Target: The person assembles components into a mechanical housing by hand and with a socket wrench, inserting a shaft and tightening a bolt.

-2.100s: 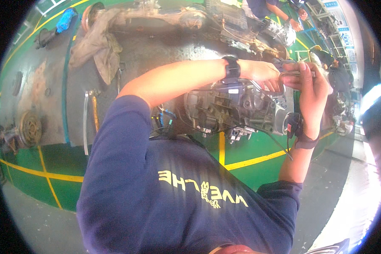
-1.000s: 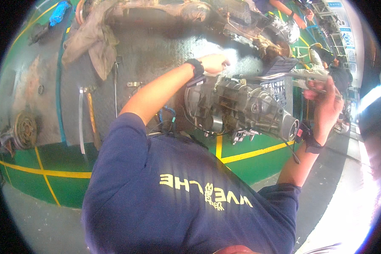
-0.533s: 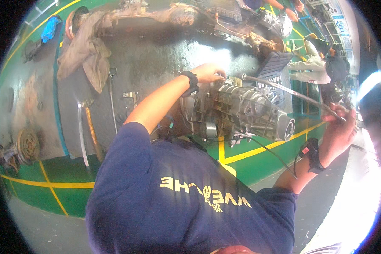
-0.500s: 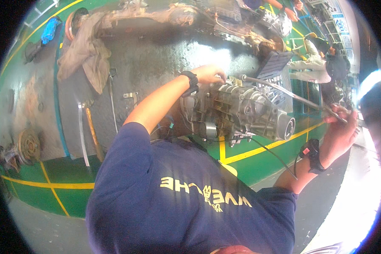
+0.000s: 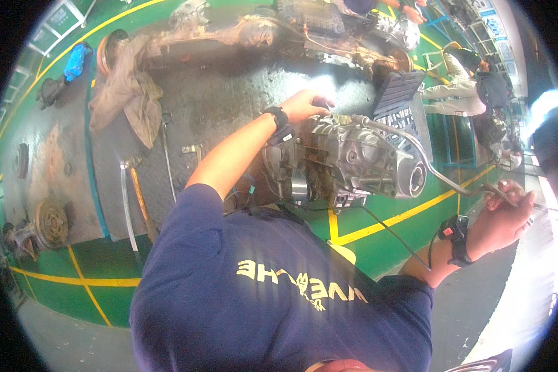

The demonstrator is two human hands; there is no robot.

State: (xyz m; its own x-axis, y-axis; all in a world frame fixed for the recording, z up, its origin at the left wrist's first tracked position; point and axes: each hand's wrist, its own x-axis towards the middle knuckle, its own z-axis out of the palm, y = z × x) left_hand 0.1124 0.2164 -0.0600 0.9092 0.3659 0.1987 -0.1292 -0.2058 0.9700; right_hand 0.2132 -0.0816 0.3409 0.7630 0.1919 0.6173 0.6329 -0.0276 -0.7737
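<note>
A cranked speed brace (image 5: 437, 175) is in my right hand (image 5: 505, 214), whose fingers wrap round its outer end. Its other end meets the far edge of a bare-metal gearbox (image 5: 369, 155), which lies on its side on the workbench (image 5: 198, 124). Whether a socket there sits on a bolt is too small to make out. My left hand (image 5: 309, 105) is at the gearbox's far left edge, fingers bent and apart, with no tool visible in it. Glare washes out its fingertips. A thin dark cable (image 5: 394, 234) hangs from the gearbox's near side.
Behind the gearbox stands an opened dark socket case (image 5: 400, 105). An axle (image 5: 229, 38) spans the bench's far side, with a cloth (image 5: 133, 99) draped at its left. A wooden-handled hammer (image 5: 141, 201) and a long wrench (image 5: 167, 149) lie left. A co-worker (image 5: 471, 84) bends over at right.
My right hand has come slightly lower and nearer, turning the speed brace so its cranked bend now shows. My left hand has hardly shifted.
</note>
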